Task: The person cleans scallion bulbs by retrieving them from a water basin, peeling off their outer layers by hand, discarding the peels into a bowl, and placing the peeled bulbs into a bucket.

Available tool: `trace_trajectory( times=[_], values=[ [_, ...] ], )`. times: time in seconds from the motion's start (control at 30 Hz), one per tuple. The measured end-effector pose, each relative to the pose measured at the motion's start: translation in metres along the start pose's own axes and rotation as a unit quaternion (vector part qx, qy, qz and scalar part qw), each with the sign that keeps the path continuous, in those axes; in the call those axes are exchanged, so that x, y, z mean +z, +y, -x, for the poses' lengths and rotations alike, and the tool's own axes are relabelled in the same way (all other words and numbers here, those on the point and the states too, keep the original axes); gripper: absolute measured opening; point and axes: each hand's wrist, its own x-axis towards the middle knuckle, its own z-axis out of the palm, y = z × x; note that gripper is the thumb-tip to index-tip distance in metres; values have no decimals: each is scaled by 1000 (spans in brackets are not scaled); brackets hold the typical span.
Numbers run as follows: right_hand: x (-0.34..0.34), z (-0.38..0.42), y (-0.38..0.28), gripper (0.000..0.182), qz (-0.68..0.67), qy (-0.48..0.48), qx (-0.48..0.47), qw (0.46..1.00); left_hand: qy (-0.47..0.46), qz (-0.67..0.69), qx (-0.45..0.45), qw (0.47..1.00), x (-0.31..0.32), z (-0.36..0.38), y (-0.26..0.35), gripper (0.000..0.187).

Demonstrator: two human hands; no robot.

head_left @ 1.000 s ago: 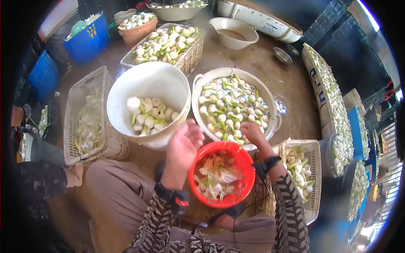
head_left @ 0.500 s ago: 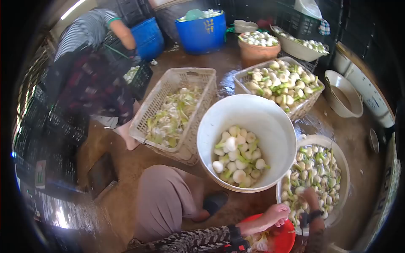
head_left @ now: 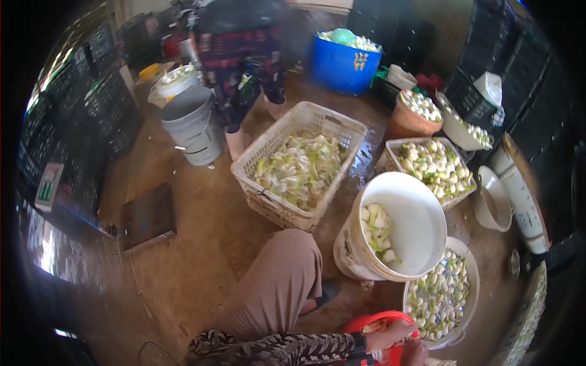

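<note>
My left hand [head_left: 389,334] is over a red basin [head_left: 365,319] at the bottom of the view, its fingers closed in a pinch. Close against it, my right hand [head_left: 414,353] is curled shut. Whatever lies between the fingers is hidden. Pale peelings show in the basin, partly covered by my hands. Just beyond stands a round tub [head_left: 473,299] of white bulbs with short green stems, like fresh garlic, wet among water. A tall white bucket [head_left: 421,213] leans beside the tub, with cleaned bulbs [head_left: 378,232] at its bottom.
A pale crate [head_left: 351,122] of peelings stands ahead, another crate [head_left: 433,168] of bulbs behind the bucket. A grey bucket [head_left: 192,125] and a blue barrel [head_left: 345,64] are farther back. Another person [head_left: 241,67] stands beyond. A dark board [head_left: 148,216] lies left.
My right hand has come from the bulb tub to my left hand over the red basin. The view has swung left, and the other person now stands more upright.
</note>
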Motion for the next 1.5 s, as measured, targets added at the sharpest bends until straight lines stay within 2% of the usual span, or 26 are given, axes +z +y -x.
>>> trace_trajectory(
  times=[0.07,0.13,0.2,0.27,0.37,0.43,0.47,0.53,0.6,0.67,0.7,0.8,0.9,0.93,1.0,1.03,1.1,1.13,1.17,1.2,1.23,1.27,1.37,1.4,1.47,1.5],
  values=[
    [6,4,-4,23,137,3,-72,988,3,-80,40,996,-1,4,-7,28],
    [8,12,-18,23,135,29,-59,989,4,-90,56,994,-2,12,-5,29],
    [4,19,-39,24,136,3,-60,989,86,-93,6,992,2,19,-4,31],
    [-6,25,-64,25,195,0,-49,980,82,-75,16,994,1,27,-1,32],
    [0,28,-50,27,159,50,-83,983,88,-64,7,994,-3,50,18,33],
    [-2,28,-50,29,-118,29,20,992,94,-69,-10,993,-5,63,28,33],
    [-2,30,-56,29,-120,27,19,992,89,-73,24,993,-4,65,28,31],
    [-8,35,-68,29,100,34,-66,992,84,-78,57,992,-4,74,28,30],
    [-2,36,-61,27,91,46,-62,993,156,-90,139,974,-1,83,28,28],
    [-7,41,-83,24,115,45,-61,990,134,-85,93,983,-4,79,28,27],
    [-6,41,-80,24,115,46,-62,990,112,-81,48,989,-6,77,29,26],
    [-8,39,-62,22,91,55,-64,992,44,-69,8,997,-7,76,32,24],
    [-18,33,-50,21,-97,17,-31,995,2,-34,12,999,-15,79,29,21],
    [-16,35,-49,21,-96,16,-29,995,2,-32,10,999,-15,77,26,21],
    [-12,37,-50,20,-333,29,60,941,-30,18,14,999,-13,70,23,22],
    [-11,38,-55,20,-359,33,69,930,-28,18,15,999,-13,72,28,22],
    [-10,42,-66,19,-330,42,58,941,-35,202,-13,979,-6,78,31,21],
    [-9,45,-69,19,-315,45,52,947,-38,203,-17,978,-7,75,28,21],
    [-10,48,-71,19,-302,52,49,951,-70,32,45,996,-14,67,25,18],
    [-10,49,-73,19,-294,56,48,953,-98,-140,106,980,-19,61,21,15],
    [-13,51,-74,19,-288,59,46,955,-87,-211,160,960,-21,61,21,13],
    [-15,52,-75,19,-282,64,45,956,-89,-210,157,961,-20,69,28,13],
    [-24,57,-76,19,-269,81,48,959,-116,-269,345,892,-12,81,31,28],
    [-26,58,-78,19,-268,85,49,958,-116,-268,344,892,-11,81,32,28],
    [-34,60,-82,19,-265,97,54,958,-112,-230,114,960,-8,78,37,30],
    [-38,62,-85,19,-263,102,56,958,-95,-306,129,938,-13,48,5,29]
  ],
)
